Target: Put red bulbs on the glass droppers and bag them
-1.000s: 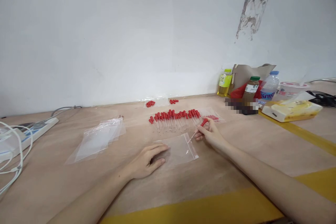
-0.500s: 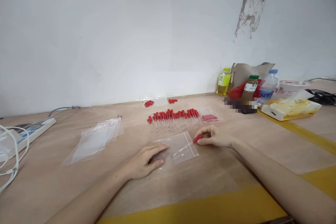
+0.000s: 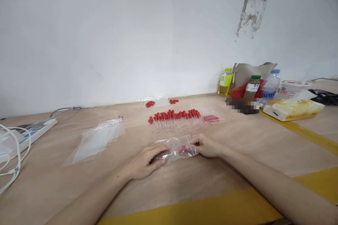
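Fanned stack of clear plastic zip bags, left of the single clear flat plastic bag; row of slim red-bulbed droppers behind it — unbagged. Left hand half-open on its left end; right hand bent at its mouth, hold unclear. Inside: one red-bulbed dropper — in.

"What's in your hands, below the frame's centre?"
"My left hand lies on a clear zip bag; my right hand is at its mouth, fingertips by a red-bulbed dropper."
"And around?"
"Dropper row mid-frame, overlapping bags at left."
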A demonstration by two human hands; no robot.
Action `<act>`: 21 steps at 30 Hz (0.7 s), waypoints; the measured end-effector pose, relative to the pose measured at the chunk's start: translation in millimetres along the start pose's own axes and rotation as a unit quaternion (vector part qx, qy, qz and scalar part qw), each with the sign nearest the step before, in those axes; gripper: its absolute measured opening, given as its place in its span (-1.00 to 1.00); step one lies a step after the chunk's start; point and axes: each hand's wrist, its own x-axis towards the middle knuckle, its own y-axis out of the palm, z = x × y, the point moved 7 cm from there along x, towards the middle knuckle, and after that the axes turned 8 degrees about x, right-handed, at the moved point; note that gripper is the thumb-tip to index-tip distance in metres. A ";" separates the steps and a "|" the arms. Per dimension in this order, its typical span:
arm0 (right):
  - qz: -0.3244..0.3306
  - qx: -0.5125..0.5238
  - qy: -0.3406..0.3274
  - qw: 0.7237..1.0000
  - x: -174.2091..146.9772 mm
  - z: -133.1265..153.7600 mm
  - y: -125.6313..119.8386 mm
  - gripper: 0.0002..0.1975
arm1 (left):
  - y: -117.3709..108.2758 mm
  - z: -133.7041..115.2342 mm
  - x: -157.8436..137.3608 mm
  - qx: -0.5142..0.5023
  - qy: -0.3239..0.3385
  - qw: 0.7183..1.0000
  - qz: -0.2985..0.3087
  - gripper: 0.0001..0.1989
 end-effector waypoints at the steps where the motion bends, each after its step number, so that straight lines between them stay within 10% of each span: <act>1: 0.013 -0.006 -0.012 1.000 -0.6 2.2 -0.4 -0.68 | -0.1 0.0 0.0 -0.002 -0.001 1.000 -0.002 -0.62; 4: 0.003 -0.014 -0.019 1.000 0.4 -0.2 -13.7 -0.73 | -1.5 -0.2 -0.1 -0.013 0.000 1.000 -0.017 -0.65; 10: -0.243 -0.173 0.093 0.950 19.1 -17.4 -74.6 -0.92 | -7.4 -0.1 -1.2 -0.018 0.003 0.998 -0.062 -0.71; 21: -0.262 -0.238 0.275 0.894 87.2 -35.7 -77.2 -0.78 | -3.2 1.7 -1.3 -0.036 0.001 0.999 -0.034 -0.72</act>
